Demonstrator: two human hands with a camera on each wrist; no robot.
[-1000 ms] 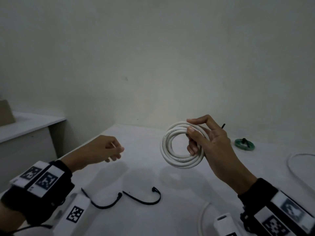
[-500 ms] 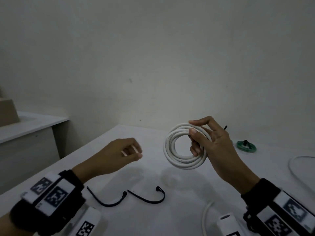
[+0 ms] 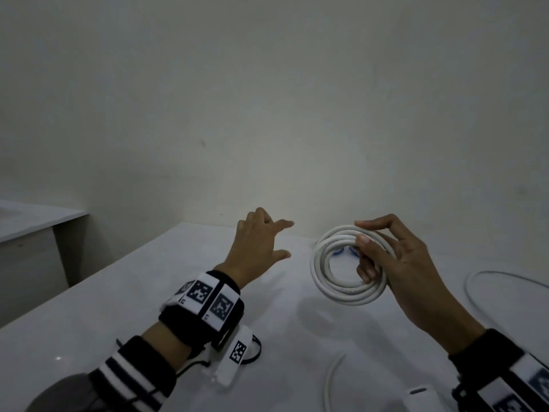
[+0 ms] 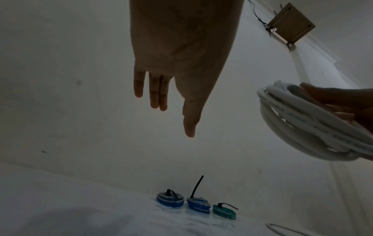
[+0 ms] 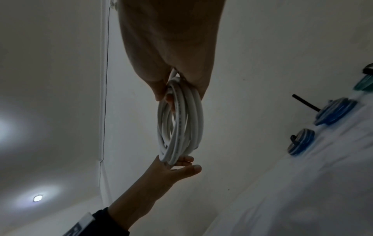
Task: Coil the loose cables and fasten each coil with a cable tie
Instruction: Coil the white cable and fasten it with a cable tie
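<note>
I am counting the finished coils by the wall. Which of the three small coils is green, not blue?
The green coil is the rightmost of the row in the left wrist view, beside the two blue coils; its black tie lies sideways.

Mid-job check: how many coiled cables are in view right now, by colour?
Blue coils: 2, one beside the other, both tied
Green coil: 1, tied
White coil: 1, held in the right hand, no tie visible on it
Total: 4
</note>
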